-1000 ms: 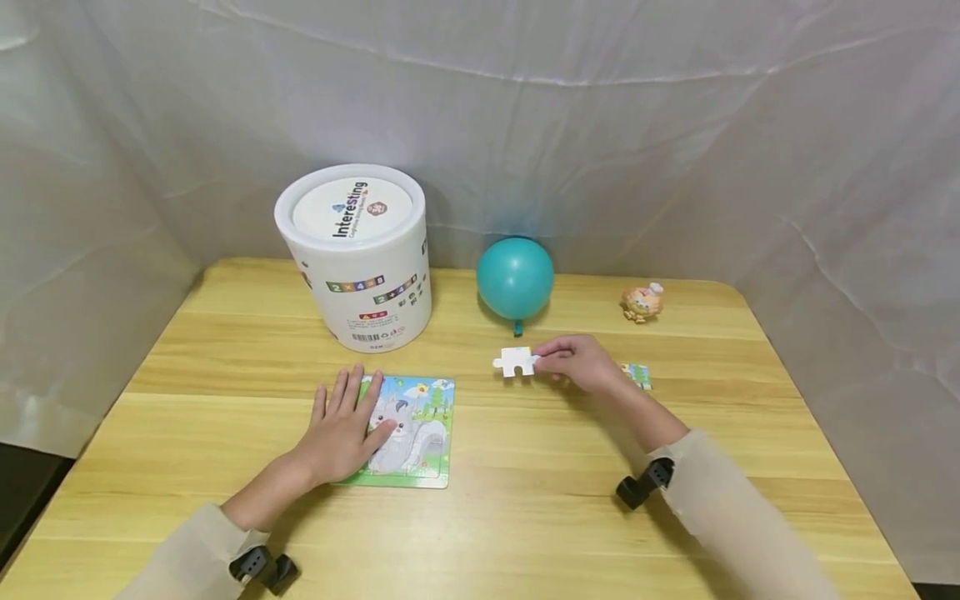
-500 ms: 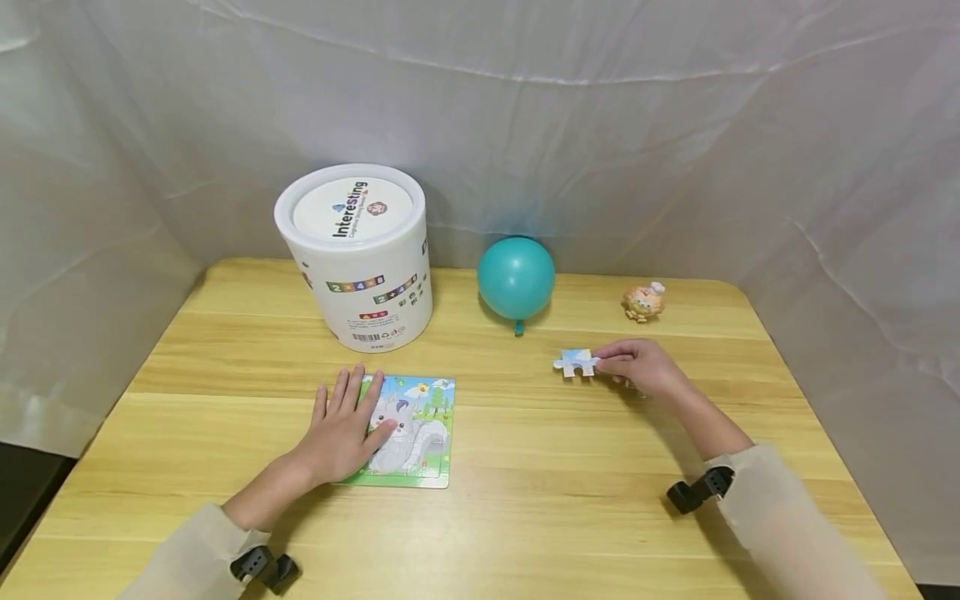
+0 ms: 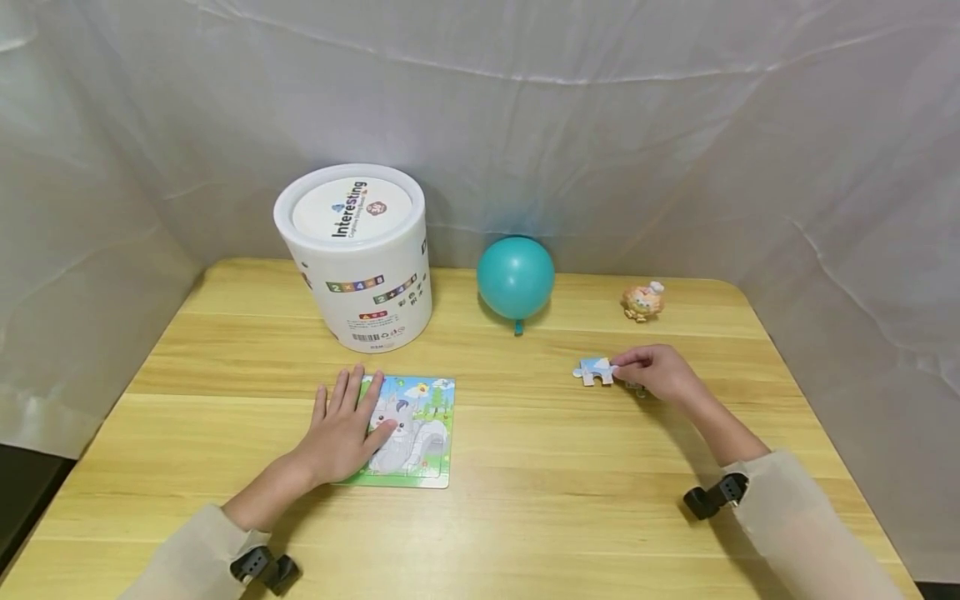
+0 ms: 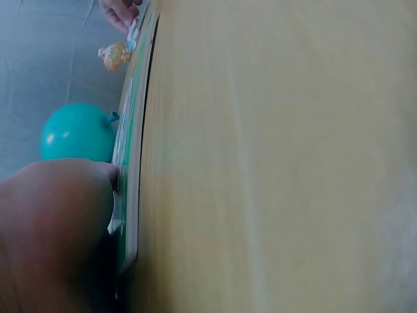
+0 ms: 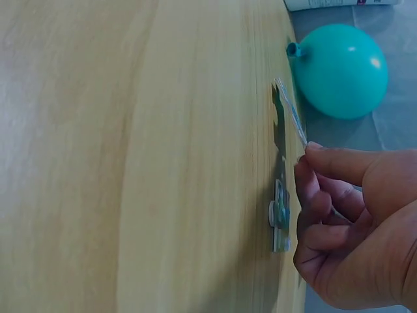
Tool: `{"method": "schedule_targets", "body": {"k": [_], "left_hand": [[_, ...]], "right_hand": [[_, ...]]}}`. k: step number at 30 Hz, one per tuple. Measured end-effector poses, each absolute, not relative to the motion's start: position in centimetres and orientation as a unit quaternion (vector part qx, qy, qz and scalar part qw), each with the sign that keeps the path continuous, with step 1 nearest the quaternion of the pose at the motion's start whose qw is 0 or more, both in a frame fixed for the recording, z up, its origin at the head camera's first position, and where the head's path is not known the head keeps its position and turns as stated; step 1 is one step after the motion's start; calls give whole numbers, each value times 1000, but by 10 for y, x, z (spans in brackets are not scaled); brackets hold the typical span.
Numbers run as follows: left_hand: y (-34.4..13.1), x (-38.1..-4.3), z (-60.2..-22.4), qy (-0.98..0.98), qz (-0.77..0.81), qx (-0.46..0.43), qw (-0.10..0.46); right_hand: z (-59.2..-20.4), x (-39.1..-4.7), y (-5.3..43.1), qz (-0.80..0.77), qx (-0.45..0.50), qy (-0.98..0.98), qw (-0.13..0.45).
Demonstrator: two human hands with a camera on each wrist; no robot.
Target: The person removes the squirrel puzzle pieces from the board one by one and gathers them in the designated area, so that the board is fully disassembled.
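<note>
With fingers straight and spread, my left hand [image 3: 335,437] rests flat over the left side of a squirrel jigsaw puzzle [image 3: 420,433] in a square tray. My right hand [image 3: 660,372] pinches a single puzzle piece [image 3: 595,369] between thumb and fingertips, its blue-and-white picture side facing up. In the right wrist view that puzzle piece [image 5: 292,114] appears edge-on and tilted, its shadow below it on the table. Other puzzle pieces [image 5: 281,216] lie on the table beneath the right hand, mostly hidden by it in the head view.
A large white lidded bucket [image 3: 360,267] stands behind the puzzle. To its right sits a teal balloon [image 3: 515,277] near the back edge. A small orange figurine [image 3: 642,302] stands at the back right of the wooden table [image 3: 525,517]. Grey cloth [image 3: 600,142] hangs around the table.
My right hand has moved right and slightly nearer with the puzzle piece, from near the balloon to over the other pieces. The left hand has stayed on the puzzle.
</note>
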State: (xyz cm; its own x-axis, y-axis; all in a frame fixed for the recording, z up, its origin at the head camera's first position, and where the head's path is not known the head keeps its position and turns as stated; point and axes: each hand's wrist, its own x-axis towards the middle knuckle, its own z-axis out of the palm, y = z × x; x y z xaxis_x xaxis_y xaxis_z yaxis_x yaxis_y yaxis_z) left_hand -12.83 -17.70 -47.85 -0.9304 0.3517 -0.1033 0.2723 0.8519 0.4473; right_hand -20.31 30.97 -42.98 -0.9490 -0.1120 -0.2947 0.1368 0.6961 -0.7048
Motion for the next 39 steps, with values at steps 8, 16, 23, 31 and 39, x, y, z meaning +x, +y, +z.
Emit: {"method": "schedule_targets", "body": {"k": [8,16,23,31,39], "left_hand": [[-177,-126,-475,954,237,165,81],[-176,-131,-463,946,275,138,104],[-181,-132,-452,940,300,119,109],[-196,-127,-449,945,282,124,108],[-205,-124,-452,943,284,124,119]], "right_hand": [[-428,-203,307,-382,-6,912,149],[-424,-213,280,-388,-38,909,146],[-423,-221,228,-409,-74,897,148],[-422,-221,165,-434,-133,879,146],[-428,-214,110,-456,-167,856,178]]}}
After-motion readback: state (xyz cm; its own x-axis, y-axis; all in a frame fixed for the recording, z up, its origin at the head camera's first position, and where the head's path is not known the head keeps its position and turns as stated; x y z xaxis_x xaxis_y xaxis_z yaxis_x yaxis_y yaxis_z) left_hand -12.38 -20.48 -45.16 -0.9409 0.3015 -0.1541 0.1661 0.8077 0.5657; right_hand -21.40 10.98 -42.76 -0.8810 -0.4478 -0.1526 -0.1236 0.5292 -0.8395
